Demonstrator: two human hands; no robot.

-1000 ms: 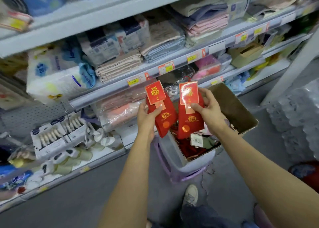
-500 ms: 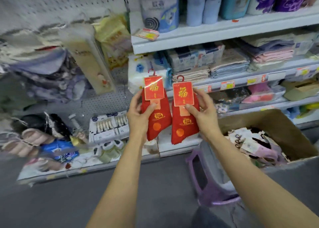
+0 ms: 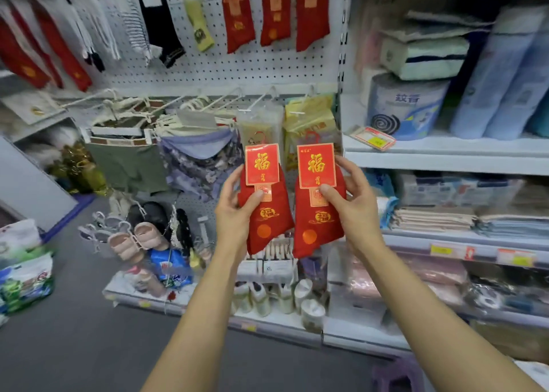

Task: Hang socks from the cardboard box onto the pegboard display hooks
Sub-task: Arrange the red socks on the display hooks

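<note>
You are standing in a shop aisle: a white pegboard [image 3: 237,67] carries hanging socks [image 3: 274,11] on hooks, and beside it shelves [image 3: 445,161] hold folded towels [image 3: 427,57], packaged goods and yellow price tags [image 3: 441,250] along their edges.

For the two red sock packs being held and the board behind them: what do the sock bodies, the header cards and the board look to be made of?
Sock bodies: soft knit fabric, matte red; they drape and crease under the thumbs.
Header cards: likely glossy printed card; flat, crisp edges, gold lettering.
Board: rigid white panel with regular holes; probably painted metal, though the blur leaves that open.
</note>
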